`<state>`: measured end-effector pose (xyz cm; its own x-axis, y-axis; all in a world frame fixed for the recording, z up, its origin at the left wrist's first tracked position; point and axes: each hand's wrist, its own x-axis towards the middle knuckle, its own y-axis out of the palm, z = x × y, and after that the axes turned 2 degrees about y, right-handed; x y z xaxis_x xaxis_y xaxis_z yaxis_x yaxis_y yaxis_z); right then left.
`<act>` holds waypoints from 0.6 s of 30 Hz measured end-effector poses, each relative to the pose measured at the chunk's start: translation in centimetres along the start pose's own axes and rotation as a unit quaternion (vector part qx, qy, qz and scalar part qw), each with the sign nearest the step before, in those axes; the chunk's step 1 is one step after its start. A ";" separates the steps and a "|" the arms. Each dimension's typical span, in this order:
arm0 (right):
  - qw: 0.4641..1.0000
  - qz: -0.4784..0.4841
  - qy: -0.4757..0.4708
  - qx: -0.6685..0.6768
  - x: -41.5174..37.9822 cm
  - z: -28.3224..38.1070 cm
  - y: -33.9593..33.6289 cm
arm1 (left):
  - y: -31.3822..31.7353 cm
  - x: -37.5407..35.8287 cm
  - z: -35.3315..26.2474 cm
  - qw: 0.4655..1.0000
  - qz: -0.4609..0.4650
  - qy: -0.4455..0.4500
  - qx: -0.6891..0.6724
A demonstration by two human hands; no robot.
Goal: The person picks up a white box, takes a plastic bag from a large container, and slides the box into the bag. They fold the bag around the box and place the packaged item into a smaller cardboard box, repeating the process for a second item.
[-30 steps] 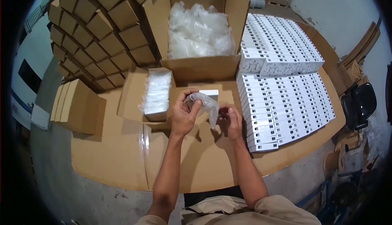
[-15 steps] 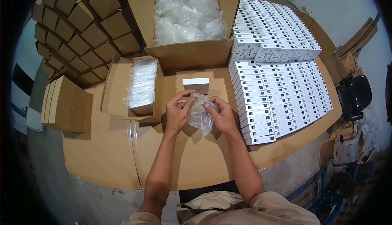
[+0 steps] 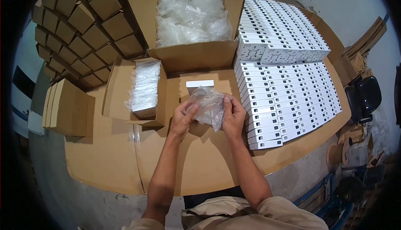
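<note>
A clear plastic bag (image 3: pixel 208 104) is spread between my two hands above the cardboard-covered table. My left hand (image 3: pixel 184 117) pinches its left side between thumb and fingers. The fingers of my right hand (image 3: pixel 233 115) are closed on its upper right edge, and a corner of the bag hangs down between the hands. Just beyond the bag stands a small white box (image 3: pixel 199 83), its lower part hidden behind the plastic. To the left, an open carton (image 3: pixel 162 104) holds a row of plastic-wrapped items (image 3: pixel 145 86).
A big open carton (image 3: pixel 192 56) full of clear bags (image 3: pixel 192 17) stands at the back. Stacked white boxes (image 3: pixel 288 100) fill the right side. Brown boxes (image 3: pixel 69 109) stand at the left, with many more (image 3: pixel 87 33) piled behind. A black chair (image 3: pixel 364 100) is at far right.
The bag has been spread wider and raised slightly, and it now overlaps the white box's front. My right hand has moved a little right and up to the bag's edge.
</note>
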<state>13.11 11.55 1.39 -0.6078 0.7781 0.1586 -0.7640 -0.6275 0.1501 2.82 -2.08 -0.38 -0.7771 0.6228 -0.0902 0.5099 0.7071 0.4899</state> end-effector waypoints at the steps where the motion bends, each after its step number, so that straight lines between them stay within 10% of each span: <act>1: 1.000 0.005 -0.008 -0.001 -0.1 0.2 0.1 | 0.1 0.0 0.1 1.000 0.008 0.000 0.020; 13: 0.993 0.008 0.095 0.063 0.0 -2.8 -0.1 | -0.3 0.6 0.2 0.990 -0.049 0.131 0.003; 18: 0.968 -0.004 -0.185 -0.167 0.0 0.2 -0.1 | -0.3 0.4 -0.8 0.984 -0.032 0.140 0.105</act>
<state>13.17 11.61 1.59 -0.5299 0.6793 0.5077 -0.8332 -0.5286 -0.1623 2.07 -2.36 0.10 -0.8663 0.4789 0.1423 0.4988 0.8137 0.2984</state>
